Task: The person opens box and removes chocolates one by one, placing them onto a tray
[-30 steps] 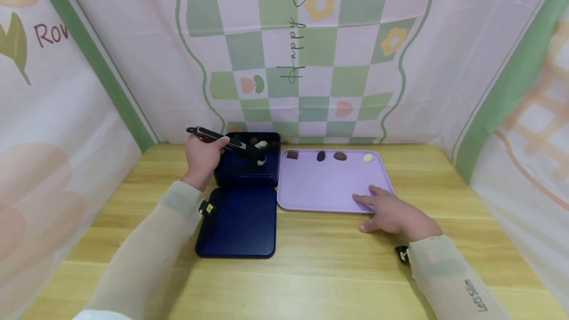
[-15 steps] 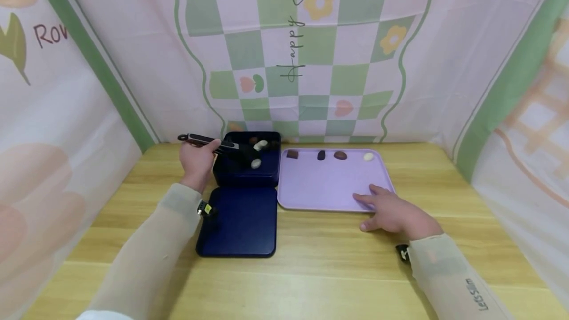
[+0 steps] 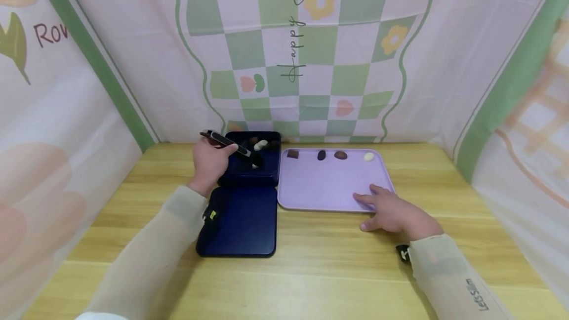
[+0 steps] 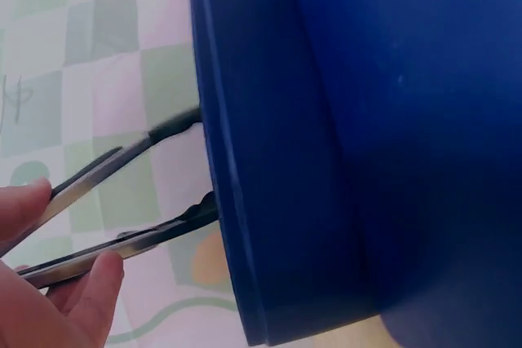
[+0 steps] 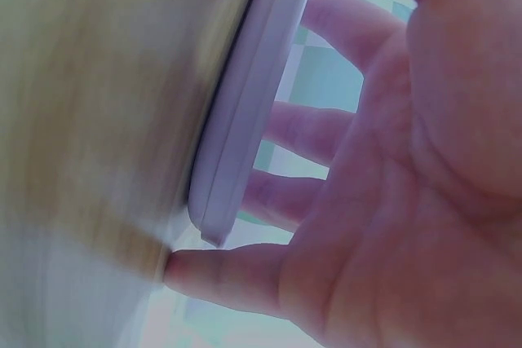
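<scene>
My left hand (image 3: 210, 163) holds a pair of black-and-silver tongs (image 3: 228, 143) over the dark blue box (image 3: 249, 180). In the left wrist view, the two arms of the tongs (image 4: 98, 173) stand apart, and their tips are hidden behind the box wall. A small pale piece (image 3: 255, 166) lies at the tips in the head view, partly covered by them. Farther back in the box are a white piece (image 3: 261, 145) and a brown one (image 3: 253, 140). My right hand (image 3: 397, 216) rests with spread fingers at the right front corner of the lilac tray (image 3: 320, 196).
Along the tray's back edge lie a dark brown square (image 3: 293, 154), a black oval (image 3: 321, 155), a brown oval (image 3: 340, 155) and a white oval (image 3: 368, 157). The blue lid (image 3: 240, 226) lies in front of the box. A patterned cloth (image 3: 311, 63) hangs behind the wooden table (image 3: 311, 265).
The tongs first shifted left, uncovering the pale piece, then came back right with my left hand and now partly cover it. My right hand has stayed in place.
</scene>
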{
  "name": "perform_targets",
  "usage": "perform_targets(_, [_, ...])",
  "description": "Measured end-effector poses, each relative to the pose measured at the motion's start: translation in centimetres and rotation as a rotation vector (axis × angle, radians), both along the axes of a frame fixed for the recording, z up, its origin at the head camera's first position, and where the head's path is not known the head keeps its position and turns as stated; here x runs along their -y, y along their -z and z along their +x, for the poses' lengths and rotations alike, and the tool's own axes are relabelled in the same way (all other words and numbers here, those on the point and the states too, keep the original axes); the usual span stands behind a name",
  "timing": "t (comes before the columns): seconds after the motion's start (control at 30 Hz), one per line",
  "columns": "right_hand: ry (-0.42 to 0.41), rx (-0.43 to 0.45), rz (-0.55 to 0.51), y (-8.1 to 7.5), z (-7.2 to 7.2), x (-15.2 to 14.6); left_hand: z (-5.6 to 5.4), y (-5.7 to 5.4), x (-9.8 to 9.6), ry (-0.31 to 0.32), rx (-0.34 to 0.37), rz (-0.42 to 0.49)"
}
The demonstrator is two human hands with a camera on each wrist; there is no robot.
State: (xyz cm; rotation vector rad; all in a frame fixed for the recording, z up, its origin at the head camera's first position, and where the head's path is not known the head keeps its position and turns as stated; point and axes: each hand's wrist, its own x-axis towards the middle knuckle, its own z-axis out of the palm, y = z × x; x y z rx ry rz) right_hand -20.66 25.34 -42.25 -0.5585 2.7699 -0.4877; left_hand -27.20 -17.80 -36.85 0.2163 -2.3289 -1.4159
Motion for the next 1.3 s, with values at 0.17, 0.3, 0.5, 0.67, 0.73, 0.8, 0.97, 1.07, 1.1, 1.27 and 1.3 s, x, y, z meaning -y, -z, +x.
perform_targets(0.17, [-0.006, -0.002, 0.000, 0.0, -0.1, 0.0, 0.2, 0.5, -0.4, 0.028, -0.045, 0.003])
perform_targets(0.3, [-0.003, 0.001, 0.001, 0.0, -0.1, 0.0, 0.2, 0.6, -0.4, 0.003, -0.061, 0.014])
perform_targets(0.5, [-0.004, 0.000, 0.001, -0.1, -0.1, 0.1, 0.1, 1.0, 0.4, -0.087, -0.032, 0.111])
perform_targets(0.67, [-0.003, -0.001, -0.001, 0.1, -0.1, 0.0, -0.5, 1.4, 1.3, -0.105, -0.045, 0.276])
perform_targets(0.73, [-0.002, 0.000, -0.006, 0.1, -0.1, -0.1, -0.8, 1.4, 1.6, -0.107, -0.052, 0.400])
perform_targets(0.8, [-0.001, 0.001, -0.012, 0.1, -0.1, -0.1, -1.1, 1.1, 1.8, -0.113, -0.045, 0.543])
perform_targets(0.97, [-0.011, -0.009, -0.014, 0.1, 0.0, -0.1, -1.1, -0.3, 1.7, -0.120, -0.013, 0.779])
perform_targets(1.07, [-0.015, -0.012, -0.014, 0.1, 0.1, -0.1, -0.8, -1.4, 0.8, -0.075, -0.008, 0.796])
perform_targets(1.1, [-0.014, -0.013, -0.012, 0.1, 0.1, -0.1, -0.7, -1.7, 0.3, -0.054, -0.012, 0.785])
perform_targets(1.27, [-0.012, -0.015, -0.006, 0.0, 0.1, 0.0, 0.1, -2.8, -2.3, 0.032, -0.077, 0.682])
perform_targets(1.3, [-0.011, -0.014, -0.006, -0.1, 0.1, 0.0, 0.3, -2.9, -2.8, 0.042, -0.096, 0.652])
